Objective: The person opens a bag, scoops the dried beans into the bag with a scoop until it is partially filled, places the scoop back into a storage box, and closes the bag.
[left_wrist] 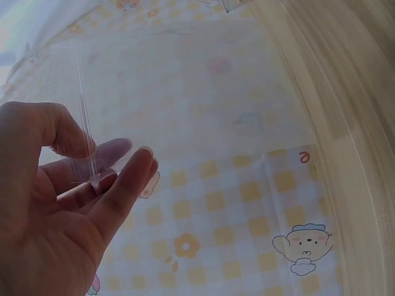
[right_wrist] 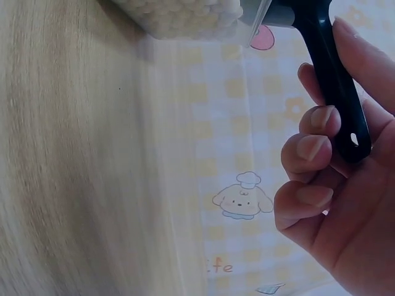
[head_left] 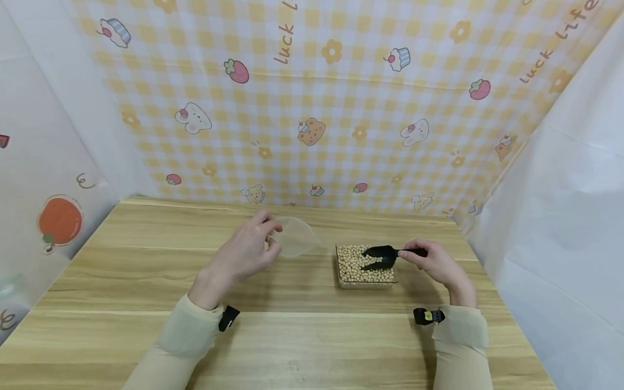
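My left hand (head_left: 247,246) pinches the edge of a clear plastic bag (head_left: 296,237) between thumb and fingers, left of the container. In the left wrist view the see-through bag (left_wrist: 185,92) spreads out beyond the fingertips. With curled fingers my right hand (head_left: 434,264) holds a black scoop (head_left: 385,257) by its handle. The scoop's head lies on the pale round beans (head_left: 352,262) that fill a clear rectangular container (head_left: 365,285). In the right wrist view the black handle (right_wrist: 336,80) runs between thumb and fingers; the scoop's head is mostly out of that view.
The container stands on a wood-grain table (head_left: 302,346). Behind it hangs a yellow checked cloth (head_left: 312,97) with cartoon prints. White sheets hang on the left and right (head_left: 560,216) of the table. A black strap device sits on each wrist.
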`<move>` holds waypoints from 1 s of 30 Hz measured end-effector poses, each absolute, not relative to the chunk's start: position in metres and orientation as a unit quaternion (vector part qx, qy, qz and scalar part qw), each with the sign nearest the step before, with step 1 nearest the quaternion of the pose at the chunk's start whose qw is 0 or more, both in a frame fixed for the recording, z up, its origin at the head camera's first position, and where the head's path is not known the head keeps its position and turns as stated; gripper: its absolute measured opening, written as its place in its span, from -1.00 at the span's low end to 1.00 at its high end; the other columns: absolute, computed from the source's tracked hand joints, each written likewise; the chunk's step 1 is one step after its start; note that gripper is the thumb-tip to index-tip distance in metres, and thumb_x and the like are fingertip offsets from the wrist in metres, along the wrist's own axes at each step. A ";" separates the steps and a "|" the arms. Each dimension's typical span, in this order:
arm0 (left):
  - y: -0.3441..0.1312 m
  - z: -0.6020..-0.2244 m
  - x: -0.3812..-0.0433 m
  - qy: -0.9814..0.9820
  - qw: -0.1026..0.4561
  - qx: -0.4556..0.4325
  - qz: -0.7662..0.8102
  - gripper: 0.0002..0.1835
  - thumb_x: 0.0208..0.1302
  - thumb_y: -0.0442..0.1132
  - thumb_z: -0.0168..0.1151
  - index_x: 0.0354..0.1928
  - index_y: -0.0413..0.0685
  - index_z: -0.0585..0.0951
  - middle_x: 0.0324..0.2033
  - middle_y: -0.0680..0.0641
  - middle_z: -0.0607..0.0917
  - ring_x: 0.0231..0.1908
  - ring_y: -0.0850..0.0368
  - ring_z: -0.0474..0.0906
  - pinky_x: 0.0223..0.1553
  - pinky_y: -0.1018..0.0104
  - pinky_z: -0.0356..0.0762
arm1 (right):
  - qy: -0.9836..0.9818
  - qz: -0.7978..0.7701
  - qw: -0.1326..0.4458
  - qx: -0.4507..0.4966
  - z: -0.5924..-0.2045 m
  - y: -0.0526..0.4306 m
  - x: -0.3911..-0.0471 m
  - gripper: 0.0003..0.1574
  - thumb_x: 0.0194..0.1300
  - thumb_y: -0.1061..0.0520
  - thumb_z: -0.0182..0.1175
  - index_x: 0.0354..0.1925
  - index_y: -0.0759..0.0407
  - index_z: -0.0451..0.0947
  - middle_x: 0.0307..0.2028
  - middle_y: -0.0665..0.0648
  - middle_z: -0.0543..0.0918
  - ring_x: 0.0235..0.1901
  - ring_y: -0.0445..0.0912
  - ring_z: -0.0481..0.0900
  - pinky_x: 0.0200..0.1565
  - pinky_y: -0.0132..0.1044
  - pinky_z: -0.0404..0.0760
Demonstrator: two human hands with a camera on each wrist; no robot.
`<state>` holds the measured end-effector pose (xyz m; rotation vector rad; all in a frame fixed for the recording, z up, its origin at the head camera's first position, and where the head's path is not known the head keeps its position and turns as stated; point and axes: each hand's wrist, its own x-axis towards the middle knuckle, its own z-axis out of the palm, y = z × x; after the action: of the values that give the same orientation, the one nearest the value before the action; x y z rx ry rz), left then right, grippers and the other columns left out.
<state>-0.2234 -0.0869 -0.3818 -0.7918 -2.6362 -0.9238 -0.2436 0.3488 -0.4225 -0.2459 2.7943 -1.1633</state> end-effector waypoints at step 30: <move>-0.083 -0.388 -0.228 -0.900 0.107 -0.285 -0.312 -0.65 0.12 -0.38 0.08 -0.04 -0.33 0.62 -0.13 -0.05 0.52 -0.33 0.19 0.52 -0.35 0.36 0.53 | 0.974 -0.189 -0.053 -0.113 -0.381 0.340 -0.225 -0.64 0.22 -0.12 0.34 -0.19 0.12 0.69 -0.32 0.08 0.69 -0.40 -0.05 0.55 -0.32 -0.11 0.48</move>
<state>-0.2279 -0.0830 -0.3876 -0.8374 -2.6496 -0.9170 -0.2248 0.3399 -0.3814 -0.3676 3.1682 -0.6138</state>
